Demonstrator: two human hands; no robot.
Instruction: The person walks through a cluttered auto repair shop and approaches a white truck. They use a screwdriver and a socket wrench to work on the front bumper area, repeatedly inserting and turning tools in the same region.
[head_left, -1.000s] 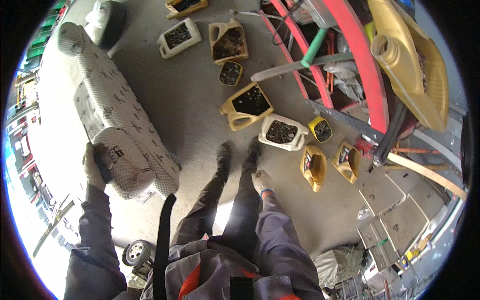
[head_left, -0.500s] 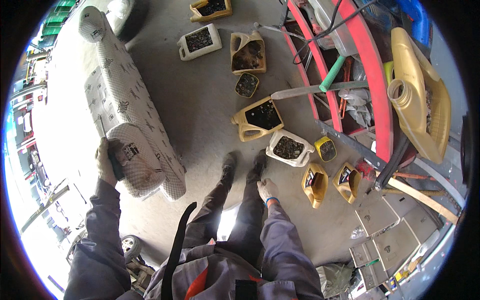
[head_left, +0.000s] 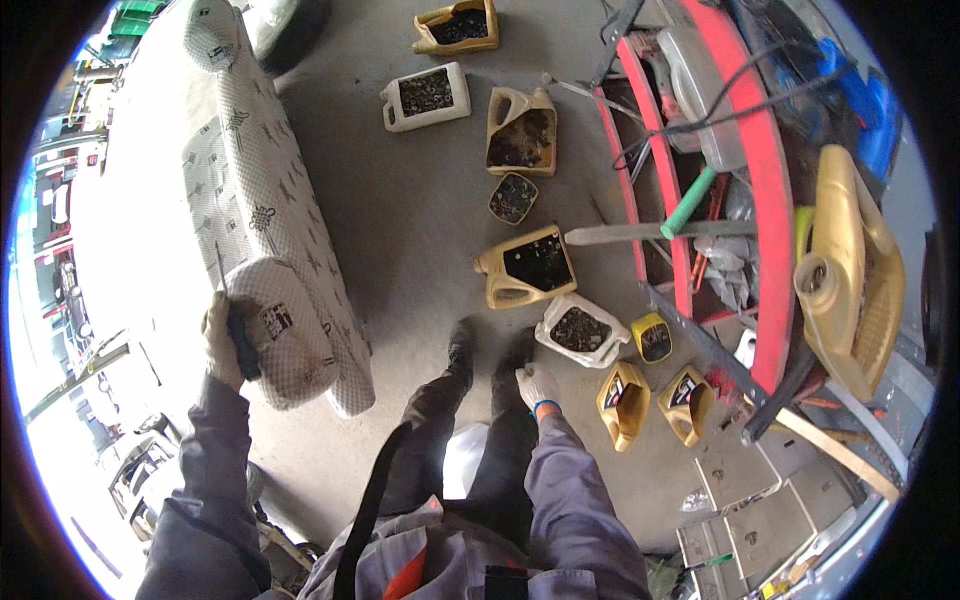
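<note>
My left hand [head_left: 220, 345], in a pale work glove, is closed around a screwdriver-like tool [head_left: 221, 268]. Its thin shaft points away from me, while the fist hides most of its grip. A dark teal patch shows on the inner side of this hand; I cannot tell whether it is glove coating or handle. Right beside it lies the rounded end of a long bundle in patterned plastic wrap [head_left: 290, 325]. Lower and to the right, my right hand [head_left: 538, 388], also gloved, hangs in front of my leg with its fingers curled. Anything inside it is hidden.
Cut-open jugs of small dark parts stand on the floor ahead, among them a white jug [head_left: 583, 330] and a tan jug [head_left: 528, 267]. A red-edged rack [head_left: 775, 230] with tools and a large tan jug [head_left: 850, 270] fills the right side. Metal panels [head_left: 770, 520] lie lower right.
The view has shifted, so the jugs and rack appear farther right and mostly lower. My left hand keeps its grip on the tool beside the wrapped bundle; my right hand stays by my leg.
</note>
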